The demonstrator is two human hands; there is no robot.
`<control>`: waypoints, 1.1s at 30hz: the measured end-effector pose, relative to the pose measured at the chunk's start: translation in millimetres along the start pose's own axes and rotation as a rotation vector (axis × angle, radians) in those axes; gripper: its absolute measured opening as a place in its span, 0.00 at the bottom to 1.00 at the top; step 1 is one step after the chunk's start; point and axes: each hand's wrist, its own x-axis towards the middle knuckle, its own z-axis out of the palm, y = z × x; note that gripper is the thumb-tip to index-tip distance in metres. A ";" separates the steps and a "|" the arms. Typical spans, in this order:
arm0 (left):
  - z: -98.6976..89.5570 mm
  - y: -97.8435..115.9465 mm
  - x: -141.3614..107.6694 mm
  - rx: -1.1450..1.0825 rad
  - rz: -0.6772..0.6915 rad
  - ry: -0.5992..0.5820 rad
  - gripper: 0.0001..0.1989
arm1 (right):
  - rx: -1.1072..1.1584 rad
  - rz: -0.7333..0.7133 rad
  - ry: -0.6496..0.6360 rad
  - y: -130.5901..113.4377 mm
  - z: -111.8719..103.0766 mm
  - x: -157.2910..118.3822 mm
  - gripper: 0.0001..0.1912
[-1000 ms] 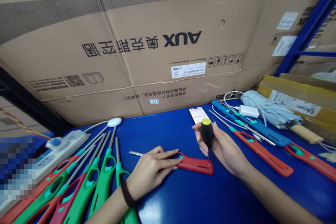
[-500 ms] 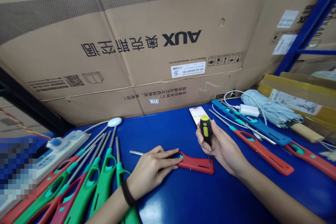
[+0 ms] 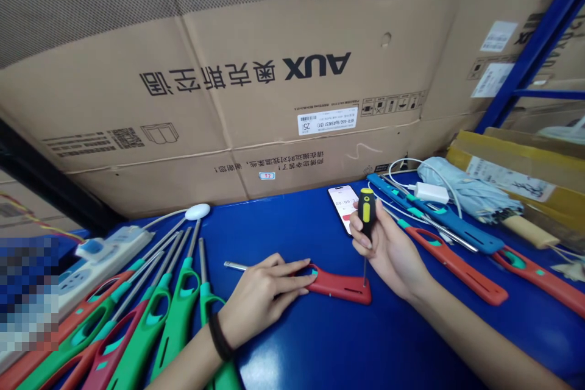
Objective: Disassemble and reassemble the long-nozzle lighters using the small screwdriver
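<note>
A red lighter with a metal tube (image 3: 342,285) lies flat on the blue table (image 3: 292,341). My left hand (image 3: 269,289) rests over its trigger end and tube, its fingers pressing the lighter down. My right hand (image 3: 393,250) grips a black and yellow screwdriver (image 3: 367,213), held upright. The screwdriver's thin shaft points down to the right end of the red handle, where its tip meets or nearly meets the surface. A phone (image 3: 342,207) with a lit screen lies just behind the right hand.
Several green and red lighters (image 3: 176,323) lie at the left beside a white power strip (image 3: 109,262). Blue lighters (image 3: 470,225) and red ones (image 3: 457,265) lie at the right, near a white charger (image 3: 431,192) and a light blue umbrella (image 3: 470,189). A large cardboard box (image 3: 256,30) stands behind.
My right hand has moved slightly right, and the screwdriver now stands more upright, its handle farther right. More of the phone shows. My left hand and the red lighter are nearly unchanged.
</note>
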 end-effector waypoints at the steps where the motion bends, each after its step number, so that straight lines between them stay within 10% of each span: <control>1: 0.0 0.1 -0.1 0.002 -0.001 -0.003 0.16 | -0.009 -0.002 -0.001 0.2 0.1 0.0 0.15; 15: -1.3 1.4 0.5 -0.006 0.006 0.007 0.16 | -0.063 -0.038 -0.183 0.8 -0.4 -9.5 0.24; 33: -2.1 2.6 0.7 -0.016 0.002 -0.001 0.15 | -0.084 -0.026 -0.114 -3.9 4.1 -8.5 0.26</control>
